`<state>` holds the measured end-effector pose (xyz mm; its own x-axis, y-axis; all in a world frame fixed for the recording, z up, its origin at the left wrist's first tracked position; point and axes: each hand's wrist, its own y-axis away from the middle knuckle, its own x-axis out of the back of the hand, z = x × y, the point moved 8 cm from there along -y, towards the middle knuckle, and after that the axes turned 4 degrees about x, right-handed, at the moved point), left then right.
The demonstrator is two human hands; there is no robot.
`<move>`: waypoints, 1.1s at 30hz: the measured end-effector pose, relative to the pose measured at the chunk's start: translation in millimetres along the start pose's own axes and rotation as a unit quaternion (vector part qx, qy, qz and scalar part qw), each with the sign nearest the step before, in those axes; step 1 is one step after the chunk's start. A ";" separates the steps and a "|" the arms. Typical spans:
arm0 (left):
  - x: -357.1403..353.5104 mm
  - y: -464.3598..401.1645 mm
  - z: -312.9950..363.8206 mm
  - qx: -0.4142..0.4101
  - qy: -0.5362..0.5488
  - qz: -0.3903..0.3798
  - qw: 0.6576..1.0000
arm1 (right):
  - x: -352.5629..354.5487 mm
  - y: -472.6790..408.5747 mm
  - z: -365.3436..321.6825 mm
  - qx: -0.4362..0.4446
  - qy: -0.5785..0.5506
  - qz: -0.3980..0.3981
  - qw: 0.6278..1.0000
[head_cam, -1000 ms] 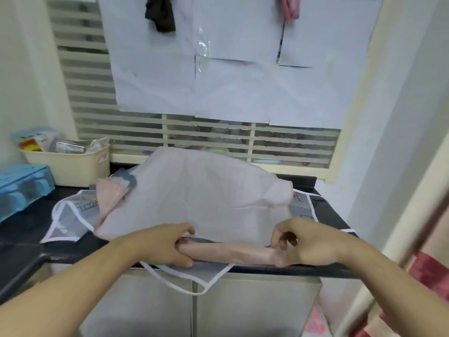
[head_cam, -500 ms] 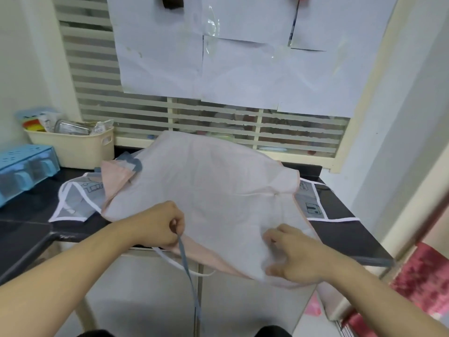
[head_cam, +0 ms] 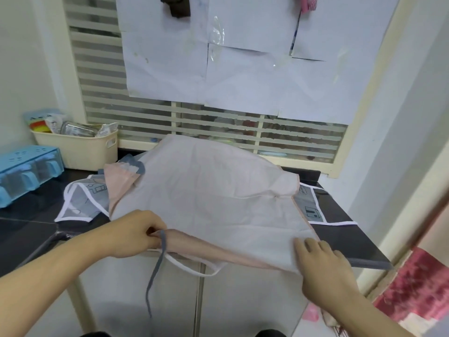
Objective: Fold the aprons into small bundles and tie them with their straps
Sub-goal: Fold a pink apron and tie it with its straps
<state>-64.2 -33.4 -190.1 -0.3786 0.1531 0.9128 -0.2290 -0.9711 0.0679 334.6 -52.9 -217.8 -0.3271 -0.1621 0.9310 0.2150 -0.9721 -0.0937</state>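
Observation:
A pale pink apron (head_cam: 206,190) lies spread over the black counter (head_cam: 340,244), its near edge folded back and hanging a little over the front. My left hand (head_cam: 132,235) pinches that folded edge at its left end, where a grey strap (head_cam: 155,271) dangles down. My right hand (head_cam: 320,259) rests flat, fingers straight, on the apron's near right corner. Under the pink apron lies a grey printed apron with white trim (head_cam: 82,200), showing at both sides; its white strap (head_cam: 192,268) loops below the counter edge.
A cream basket (head_cam: 80,147) of packets stands at the back left beside a blue plastic box (head_cam: 24,171). A louvred window with taped paper sheets (head_cam: 243,69) is behind. A white wall is at right, red fabric (head_cam: 418,290) at lower right.
The rolled near edge of the pink apron has been opened out. My left hand now pinches its edge by the grey strap, which hangs free; my right hand moved right and lies flat.

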 end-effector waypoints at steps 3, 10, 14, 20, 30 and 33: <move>15.2 8.4 -4.6 0.020 0.056 0.011 0.998 | 9.2 1.2 42.5 -0.054 -0.039 -0.005 0.998; 66.8 26.9 12.7 0.002 0.245 0.158 0.956 | 75.5 27.9 98.1 -0.072 -0.596 0.155 0.785; 75.1 30.2 27.6 -0.009 0.226 0.187 0.956 | 63.4 33.2 101.3 -0.129 -0.626 0.194 0.744; 77.0 34.1 51.5 -0.017 0.176 0.142 0.974 | 42.6 29.1 116.3 -0.165 -0.551 0.199 0.793; 51.3 -28.5 2.3 0.086 0.051 0.168 0.981 | -3.1 -25.5 115.4 -0.190 -0.455 0.087 0.866; 60.4 -50.4 5.8 0.097 0.019 0.201 0.975 | -2.8 -42.5 120.7 -0.221 -0.456 0.090 0.857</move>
<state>-70.4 23.8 -136.1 -0.4369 -0.2445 0.8656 0.1176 -0.9696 -0.2145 437.5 9.3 -173.8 0.5735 -0.3118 0.7576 -0.2493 -0.9473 -0.2011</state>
